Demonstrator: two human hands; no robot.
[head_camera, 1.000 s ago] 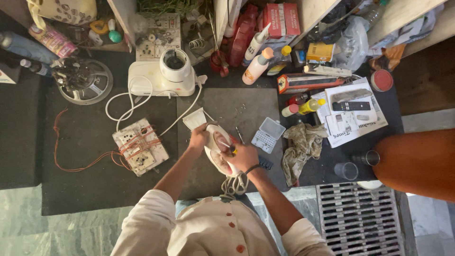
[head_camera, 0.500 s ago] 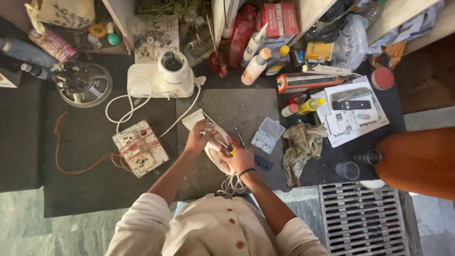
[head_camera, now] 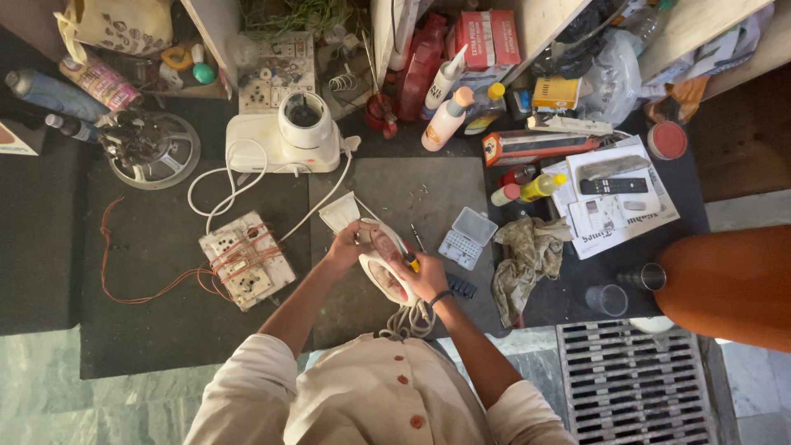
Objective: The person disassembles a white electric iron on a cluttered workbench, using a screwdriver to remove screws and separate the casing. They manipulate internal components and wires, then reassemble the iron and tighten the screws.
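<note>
Mats (head_camera: 165,272) of dark material are covering the floor in front of you, and you are sitting at their near edge with both forearms reaching forward and bending inward toward each other. Right of you an orange rounded shape (head_camera: 729,284) is filling the edge of the view, with a metal floor grate (head_camera: 634,383) lying below it. Farther ahead a white mixer base (head_camera: 284,140) is standing with its cord looping across the mat, and a white switchboard wound with orange wire (head_camera: 245,259) is lying just left of your left arm. You are holding a white clothes iron (head_camera: 379,259) between your hands, tilted, low over the mat right in front of your chest, its cord coiling down toward your lap. Your left hand (head_camera: 350,243) is wrapping closed around the iron's far left side, wrist bending inward. Your right hand (head_camera: 424,280) is clamping the iron's near right side, fingers curling over it, and is also gripping a yellow-handled screwdriver (head_camera: 410,257) against the iron. A crumpled rag (head_camera: 527,255) is lying just right of your right wrist, with a small clear plastic box (head_camera: 465,237) between it and the iron
</note>
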